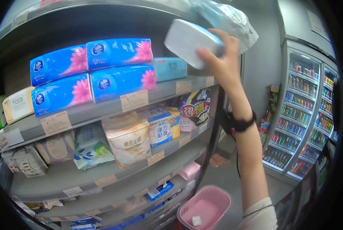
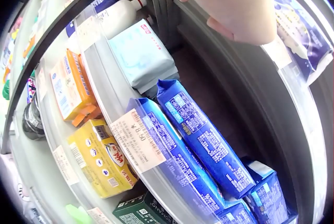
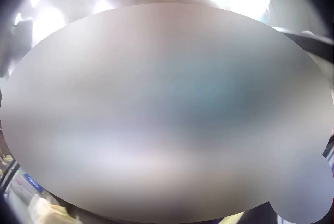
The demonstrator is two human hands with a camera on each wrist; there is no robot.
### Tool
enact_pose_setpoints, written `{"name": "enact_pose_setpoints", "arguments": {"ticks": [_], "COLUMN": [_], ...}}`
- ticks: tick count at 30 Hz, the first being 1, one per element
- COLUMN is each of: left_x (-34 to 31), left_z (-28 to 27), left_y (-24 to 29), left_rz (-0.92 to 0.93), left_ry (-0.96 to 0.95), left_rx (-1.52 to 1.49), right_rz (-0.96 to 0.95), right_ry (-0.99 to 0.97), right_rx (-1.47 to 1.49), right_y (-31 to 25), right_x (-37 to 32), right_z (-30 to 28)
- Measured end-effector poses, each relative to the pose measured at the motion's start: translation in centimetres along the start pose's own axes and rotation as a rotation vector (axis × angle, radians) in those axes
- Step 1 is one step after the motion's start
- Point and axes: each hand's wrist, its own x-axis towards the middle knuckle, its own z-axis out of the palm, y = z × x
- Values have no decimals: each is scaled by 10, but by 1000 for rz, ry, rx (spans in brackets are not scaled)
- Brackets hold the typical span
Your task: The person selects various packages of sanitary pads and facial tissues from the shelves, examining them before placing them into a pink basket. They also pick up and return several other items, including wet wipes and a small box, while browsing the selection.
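In the head view my right hand, with a dark band at the wrist, grips a white and light-blue pack between thumb and fingers, above the upper shelf's right end. Below it a light-blue pack lies on the shelf beside stacked blue packs with pink flowers. My left hand appears only at the top of the left wrist view, fingers loosely bent, nothing visible in them, above blue packs and a pale-blue pack. A large blur hides the right hand's work in the right wrist view.
Clear crinkled packaging is behind the raised hand. Lower shelves hold a beige pack and other packs. A pink basket with a small white item stands on the floor. Drink coolers are at the right.
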Motion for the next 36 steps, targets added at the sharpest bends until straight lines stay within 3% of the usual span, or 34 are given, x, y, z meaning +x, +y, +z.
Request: {"name": "enact_pose_setpoints", "arguments": {"ticks": [2,4,6,10,12,15,17,22,25,26,28,31,33,34,35,36], "left_x": [-6,-1,1,5,2,5,1,2,5,3,-1,2,-4,-6,-2,-1], "left_z": [10,3,2,-1,4,4,5,0,-4,-4,-3,2,3,3,1,0], "left_y": [-11,1,7,19,13,21,19,18,27,24,15,14,2,-2,6,9], "left_rz": [-54,-44,-123,-83,-103,-91,-221,-269,-258,-232,-193,-219,-153,-98,-70,-66], "left_ry": [0,-14,-23,-21,-29,3,-48,-98,-94,-100,-107,-102,-81,-61,-36,-40], "left_rx": [1,-7,-11,-20,-3,-17,-6,62,34,57,70,20,29,47,32,28], "right_rz": [-128,-130,-13,540,937,1237,1410,1710,1631,1637,1393,1439,1151,1141,1159,1067], "right_ry": [25,-5,-103,-523,-614,-935,-1087,-1157,-1207,-1198,-1385,-1381,-1401,-895,-757,-714], "right_rx": [-123,-270,-302,-218,-249,-662,-755,-755,-760,-754,-733,-699,-480,-480,-321,-347], "right_y": [-9,-15,-16,-8,13,46,51,36,0,6,32,47,95,94,91,124], "right_x": [-40,-93,-154,-278,-363,-518,-598,-709,-673,-698,-787,-798,-829,-793,-697,-688], "right_z": [-46,-88,-120,-151,-152,-166,-180,-206,-183,-185,-194,-189,-183,-161,-132,-111]}}
